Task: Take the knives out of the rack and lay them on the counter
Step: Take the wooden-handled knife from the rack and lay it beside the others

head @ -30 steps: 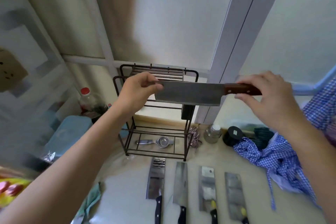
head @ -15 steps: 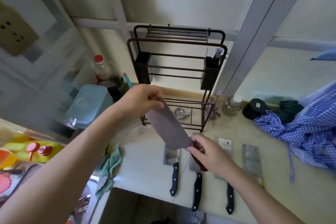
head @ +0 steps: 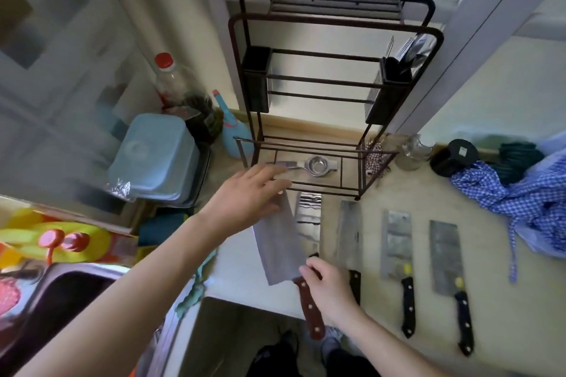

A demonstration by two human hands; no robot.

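Now that you've swung the wood-handled cleaver [head: 280, 246] down from rack [head: 333, 24] height, your right hand [head: 329, 288] pinches its handle, your left hand [head: 245, 196] steadies the blade tip, just left of 4 knives already on the counter [head: 505, 300].

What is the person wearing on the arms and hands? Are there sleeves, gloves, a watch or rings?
Nothing is worn on either one. The left hand and the right hand are bare, without gloves, and I see no rings. Both forearms are uncovered as far as the picture shows them, so no sleeve edge appears. No watch or bracelet shows at either wrist.
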